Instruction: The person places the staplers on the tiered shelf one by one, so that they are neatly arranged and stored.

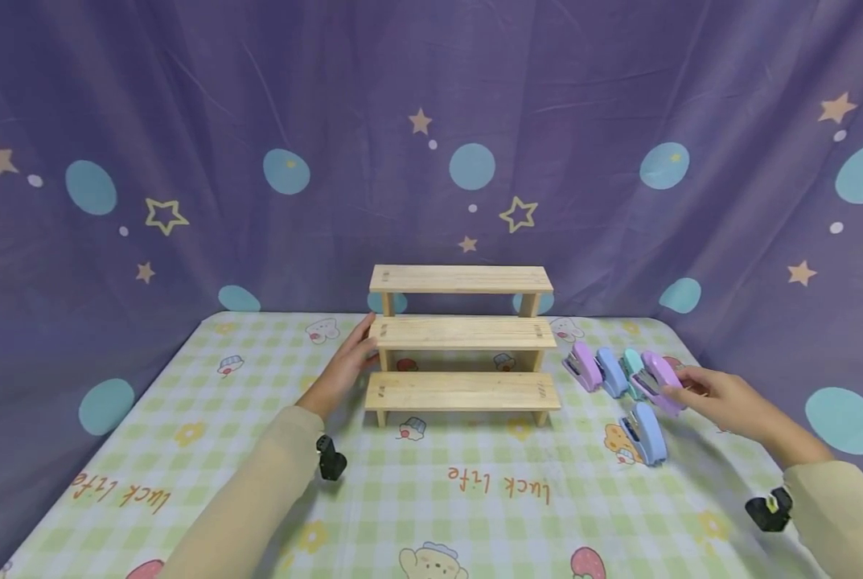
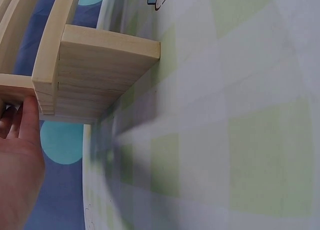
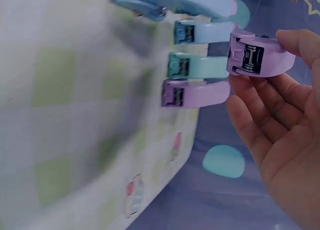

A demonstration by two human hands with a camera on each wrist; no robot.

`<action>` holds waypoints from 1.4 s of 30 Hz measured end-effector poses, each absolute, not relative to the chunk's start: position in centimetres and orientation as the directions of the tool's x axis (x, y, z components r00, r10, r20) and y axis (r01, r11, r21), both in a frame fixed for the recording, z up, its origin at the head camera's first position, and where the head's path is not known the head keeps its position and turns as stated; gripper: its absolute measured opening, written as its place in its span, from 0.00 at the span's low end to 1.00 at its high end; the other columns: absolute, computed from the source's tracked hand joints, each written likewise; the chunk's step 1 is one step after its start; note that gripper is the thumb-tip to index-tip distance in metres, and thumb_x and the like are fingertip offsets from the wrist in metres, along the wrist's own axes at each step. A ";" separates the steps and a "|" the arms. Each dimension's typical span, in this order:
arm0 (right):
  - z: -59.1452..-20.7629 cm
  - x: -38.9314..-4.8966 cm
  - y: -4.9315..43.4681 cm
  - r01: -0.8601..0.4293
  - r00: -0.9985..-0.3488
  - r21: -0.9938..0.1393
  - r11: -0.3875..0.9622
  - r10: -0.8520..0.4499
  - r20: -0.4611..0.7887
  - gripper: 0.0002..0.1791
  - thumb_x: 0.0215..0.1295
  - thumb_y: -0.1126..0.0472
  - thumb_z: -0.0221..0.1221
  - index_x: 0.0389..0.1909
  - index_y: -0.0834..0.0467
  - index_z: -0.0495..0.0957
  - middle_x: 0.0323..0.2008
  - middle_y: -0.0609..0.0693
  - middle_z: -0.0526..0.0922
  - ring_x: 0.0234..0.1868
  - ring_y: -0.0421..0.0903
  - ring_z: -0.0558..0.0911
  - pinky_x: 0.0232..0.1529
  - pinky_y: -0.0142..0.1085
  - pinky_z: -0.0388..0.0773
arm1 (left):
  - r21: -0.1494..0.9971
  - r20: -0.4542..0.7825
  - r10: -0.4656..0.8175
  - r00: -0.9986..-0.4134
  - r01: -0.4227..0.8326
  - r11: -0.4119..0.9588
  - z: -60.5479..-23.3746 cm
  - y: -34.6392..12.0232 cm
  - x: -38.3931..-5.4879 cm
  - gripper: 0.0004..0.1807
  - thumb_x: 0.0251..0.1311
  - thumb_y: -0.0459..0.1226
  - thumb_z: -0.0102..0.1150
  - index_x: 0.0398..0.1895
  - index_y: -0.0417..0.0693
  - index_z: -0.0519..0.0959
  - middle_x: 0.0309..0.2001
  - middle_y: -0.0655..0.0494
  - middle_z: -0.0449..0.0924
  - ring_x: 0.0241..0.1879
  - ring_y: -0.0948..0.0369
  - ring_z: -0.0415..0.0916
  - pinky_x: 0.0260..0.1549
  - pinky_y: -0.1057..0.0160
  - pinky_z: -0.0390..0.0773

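My left hand (image 1: 344,366) holds the left side of a three-tier wooden shelf (image 1: 460,333) beside its middle step. In the left wrist view, the fingers (image 2: 30,122) meet the wooden side support, with some fingertips hidden. The right hand (image 1: 713,394) pinches a purple stapler (image 3: 267,55) between thumb and fingers, in front of the row of staplers. That row holds a purple stapler (image 1: 585,366), a blue stapler (image 1: 610,371), a teal stapler (image 1: 630,366) and another purple stapler (image 3: 202,94). Nearer to me is a second blue stapler (image 1: 647,434).
A green-and-white checked tablecloth (image 1: 417,515) with cartoon prints covers the table. Behind it hangs a purple curtain (image 1: 373,217) with stars and blue dots. The staplers stand to the right of the shelf.
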State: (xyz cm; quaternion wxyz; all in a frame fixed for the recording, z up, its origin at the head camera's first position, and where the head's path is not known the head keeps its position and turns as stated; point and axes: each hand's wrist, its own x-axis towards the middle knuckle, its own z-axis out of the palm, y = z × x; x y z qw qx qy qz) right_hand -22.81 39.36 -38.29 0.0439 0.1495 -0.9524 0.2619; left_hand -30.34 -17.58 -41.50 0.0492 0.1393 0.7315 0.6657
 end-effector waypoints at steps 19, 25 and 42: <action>-33.7 -25.2 33.3 -0.448 -0.893 -0.489 0.748 -0.406 0.196 0.07 0.74 0.52 0.59 0.41 0.51 0.76 0.25 0.45 0.73 0.24 0.41 0.70 0.25 0.34 0.67 | 0.985 0.116 0.271 -0.956 0.146 0.092 -41.5 -17.7 -30.3 0.34 0.81 0.44 0.37 0.82 0.56 0.39 0.81 0.50 0.36 0.77 0.50 0.42 0.73 0.46 0.55; -32.5 -26.4 30.6 -0.455 -0.887 -0.510 0.730 -0.424 0.185 0.10 0.74 0.49 0.58 0.45 0.51 0.76 0.29 0.45 0.79 0.29 0.44 0.77 0.29 0.36 0.75 | 0.984 0.113 0.267 -0.957 0.145 0.101 -41.6 -17.6 -30.3 0.34 0.81 0.44 0.36 0.82 0.56 0.38 0.81 0.50 0.35 0.78 0.51 0.40 0.73 0.46 0.54; -30.6 -30.3 22.5 -0.476 -0.861 -0.629 0.614 -0.472 0.190 0.16 0.73 0.43 0.57 0.44 0.53 0.74 0.34 0.52 0.82 0.32 0.50 0.79 0.33 0.42 0.79 | 0.984 0.110 0.246 -0.963 0.140 0.107 -41.4 -17.5 -30.1 0.33 0.81 0.42 0.36 0.82 0.55 0.39 0.81 0.52 0.36 0.78 0.52 0.42 0.73 0.47 0.55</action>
